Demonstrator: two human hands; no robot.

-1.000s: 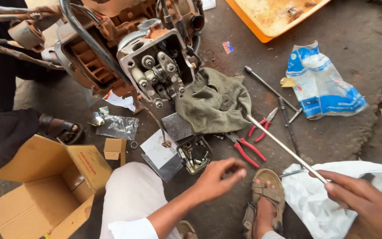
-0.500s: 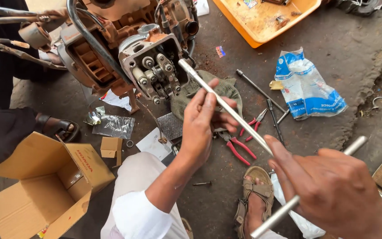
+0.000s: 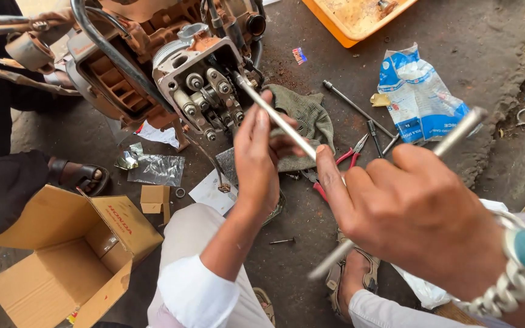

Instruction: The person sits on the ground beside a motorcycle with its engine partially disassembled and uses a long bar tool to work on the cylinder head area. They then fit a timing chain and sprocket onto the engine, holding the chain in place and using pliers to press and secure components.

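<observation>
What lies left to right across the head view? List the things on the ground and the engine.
Open brown cardboard box → crumpled clear plastic wrapper → rusty engine head → olive cloth rag → red-handled pliers → blue-and-white plastic bag.

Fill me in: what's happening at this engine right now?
A person squatting on the ground works at an opened engine head. The left hand guides a long metal rod, whose tip is at the head. The right hand grips a second rod held diagonally. Red-handled pliers, a green rag and an open cardboard box lie nearby.
</observation>
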